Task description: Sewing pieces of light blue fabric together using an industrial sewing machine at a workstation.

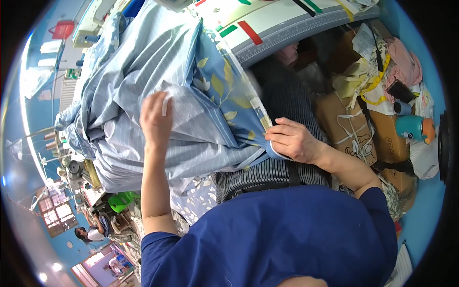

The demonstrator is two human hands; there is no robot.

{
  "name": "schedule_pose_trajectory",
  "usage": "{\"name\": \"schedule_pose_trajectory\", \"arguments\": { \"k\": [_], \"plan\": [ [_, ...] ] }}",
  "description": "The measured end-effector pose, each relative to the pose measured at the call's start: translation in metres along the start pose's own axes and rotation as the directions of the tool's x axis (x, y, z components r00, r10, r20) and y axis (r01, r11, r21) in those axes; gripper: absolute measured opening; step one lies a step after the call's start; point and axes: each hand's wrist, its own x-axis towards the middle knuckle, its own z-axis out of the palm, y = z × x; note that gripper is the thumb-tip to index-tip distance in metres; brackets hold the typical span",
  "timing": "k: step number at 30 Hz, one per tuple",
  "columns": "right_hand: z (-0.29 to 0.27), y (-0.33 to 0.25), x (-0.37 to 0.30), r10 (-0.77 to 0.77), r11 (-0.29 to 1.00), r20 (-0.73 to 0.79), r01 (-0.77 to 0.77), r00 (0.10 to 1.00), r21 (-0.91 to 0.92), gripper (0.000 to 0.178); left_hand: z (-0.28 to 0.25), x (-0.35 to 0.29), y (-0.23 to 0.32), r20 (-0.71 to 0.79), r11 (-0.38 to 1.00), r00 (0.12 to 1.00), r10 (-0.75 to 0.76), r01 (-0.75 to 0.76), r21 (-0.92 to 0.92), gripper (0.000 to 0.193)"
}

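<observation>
Straightening the cloth [191, 112] edge, apparently; right hand [296, 142] pinches the corner, fingers closed; left hand [157, 118] half-curled over it, hold unclear; cloth drapes across the lap [272, 182] up to the table [277, 21]; next move likely needs edge tension.

Plain navy-blue short-sleeved shirt [277, 234]

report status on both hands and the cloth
Left hand over striped cloth. Right hand gripping edge of leaf-print cloth. Striped cloth rumpled, loose folds around left hand.
</observation>
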Motion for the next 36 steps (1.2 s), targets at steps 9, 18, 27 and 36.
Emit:
{"name": "schedule_pose_trajectory", "arguments": {
  "k": [9,18,27,36],
  "plan": [
    [0.000,-0.001,0.003,0.002,1.000,-0.017,-0.002,1.000,0.001,0.005,0.038,-0.080,0.092,0.795,-0.300,0.439,-0.418,0.760,-0.577,0.022],
    [-0.008,-0.009,0.004,-0.012,1.000,-0.040,0.011,0.999,-0.022,0.007,-0.049,-0.065,0.142,0.016,0.882,0.995,-0.100,0.096,-0.461,0.014],
    [-0.012,-0.012,0.003,-0.086,0.986,-0.129,0.066,0.988,-0.153,0.007,-0.025,-0.030,0.182,0.428,0.866,0.802,0.416,-0.206,-0.455,0.016],
    [-0.014,0.005,0.004,-0.209,0.977,-0.036,0.207,0.977,-0.060,0.009,-0.008,-0.027,0.171,0.484,0.823,0.749,0.452,-0.141,-0.550,0.018]
  ]
}}
